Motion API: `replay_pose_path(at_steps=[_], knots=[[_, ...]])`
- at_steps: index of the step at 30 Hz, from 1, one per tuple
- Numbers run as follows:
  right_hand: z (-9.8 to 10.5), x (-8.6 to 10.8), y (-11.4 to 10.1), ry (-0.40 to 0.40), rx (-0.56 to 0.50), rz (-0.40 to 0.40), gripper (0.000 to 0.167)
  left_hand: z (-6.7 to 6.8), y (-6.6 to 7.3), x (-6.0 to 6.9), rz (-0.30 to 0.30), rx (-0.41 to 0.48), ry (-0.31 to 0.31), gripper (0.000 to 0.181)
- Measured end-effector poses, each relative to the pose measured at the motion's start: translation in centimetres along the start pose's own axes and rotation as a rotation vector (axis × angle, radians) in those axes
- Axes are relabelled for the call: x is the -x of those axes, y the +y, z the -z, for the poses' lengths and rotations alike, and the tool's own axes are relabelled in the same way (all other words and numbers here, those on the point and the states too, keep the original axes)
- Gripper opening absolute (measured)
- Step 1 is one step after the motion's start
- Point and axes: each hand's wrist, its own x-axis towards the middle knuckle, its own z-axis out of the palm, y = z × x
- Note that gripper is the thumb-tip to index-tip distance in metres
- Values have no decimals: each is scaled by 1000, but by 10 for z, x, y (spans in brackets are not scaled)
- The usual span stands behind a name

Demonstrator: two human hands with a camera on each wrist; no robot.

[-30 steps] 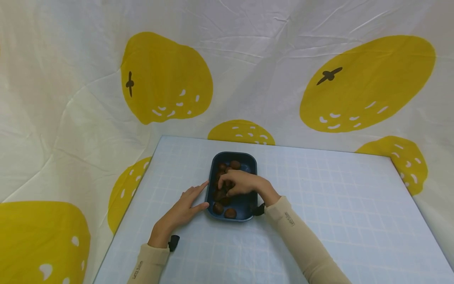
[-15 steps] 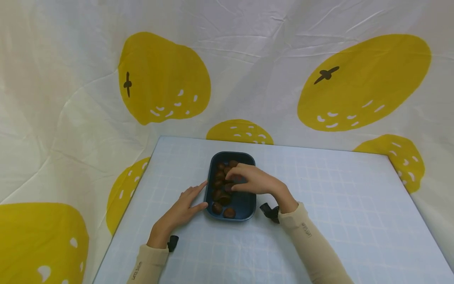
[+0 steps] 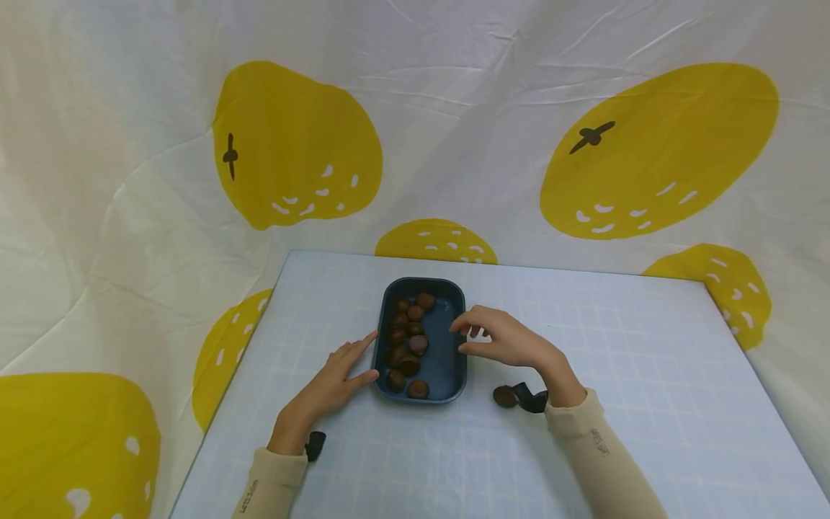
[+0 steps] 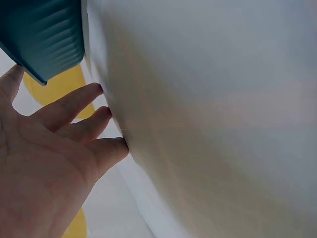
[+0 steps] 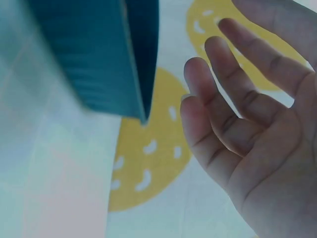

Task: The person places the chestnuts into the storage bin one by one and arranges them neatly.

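A dark blue rectangular tray (image 3: 455,375) stands on the table, with several brown chestnuts (image 3: 418,345) lying mostly along its left half. My left hand (image 3: 332,382) lies spread at the tray's left side. In the left wrist view its thumb or finger tip touches the tray rim, and other fingertips rest on the tablecloth. Over the tray's right rim hovers my right hand (image 3: 502,337), fingers loosely bent. The right wrist view shows that hand's palm (image 5: 277,163) holding nothing, apart from the tray wall (image 5: 99,64). One more chestnut (image 3: 505,396) lies on the table right of the tray.
A pale blue checked cloth (image 3: 622,360) covers the table. Behind it hangs a white curtain (image 3: 441,144) printed with yellow fruit. Black wrist mounts (image 3: 533,400) sit on both wrists, the right one beside the lone chestnut.
My right hand has risen out of the tray and moved right to its rim, uncovering the chestnuts. The chestnut on the table has come into view. My left hand stays put.
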Motion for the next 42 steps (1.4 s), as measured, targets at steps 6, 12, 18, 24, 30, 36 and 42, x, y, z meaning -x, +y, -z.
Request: replay_pose_path(at_steps=[6, 12, 18, 24, 30, 36, 42], knots=[[0, 25, 13, 33, 2, -50, 32, 0, 0, 0, -3, 4, 0, 74], [-5, 49, 29, 37, -13, -108, 32, 1, 1, 1, 4, 2, -2, 75], [-11, 64, 46, 14, -28, -155, 35, 1, 0, 1, 4, 13, -7, 74], [-17, 78, 61, -27, -59, -182, 38, 0, -1, 1, 0, 19, -6, 74], [-22, 87, 68, -112, -126, -210, 45, -1, -1, 0, -5, 15, -1, 73], [-25, 90, 72, -134, -67, -177, 43, 0, -1, 0, 5, 19, -5, 73], [-26, 90, 74, -133, -29, -148, 37, 0, -1, 1, 29, 24, -11, 72]])
